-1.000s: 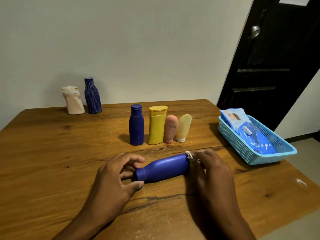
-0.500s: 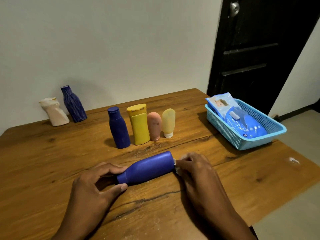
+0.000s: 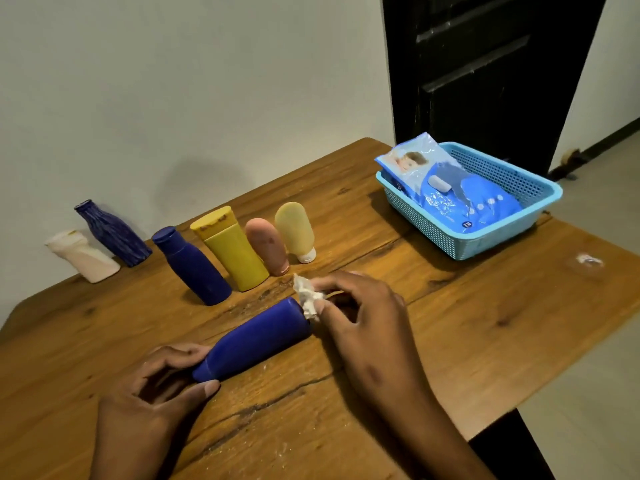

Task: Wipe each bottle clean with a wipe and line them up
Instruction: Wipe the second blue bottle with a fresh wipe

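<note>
I saw the wooden table [image 3: 485, 341] filling most of the view, and a light blue basket [image 3: 502, 237] sat well beyond my right fingers with a blue wipes pack [image 3: 446, 192] lying in it. Between both sets of fingers the blue bottle [image 3: 256, 339] lay on its side on the table. My left hand [image 3: 149, 400] gripped its capped end, thumb below and fingers curled over the top. My right hand [image 3: 367, 327] pinched a crumpled white wipe [image 3: 306, 296] against the bottle's base, fingertips closed together on it. Just past the wipe stood a row: dark blue bottle [image 3: 194, 266], yellow bottle [image 3: 232, 249], pink tube [image 3: 268, 245], pale yellow tube [image 3: 296, 230]. Farther beyond my left fingers stood a ribbed blue bottle [image 3: 112, 232] and a white bottle [image 3: 85, 256].
</note>
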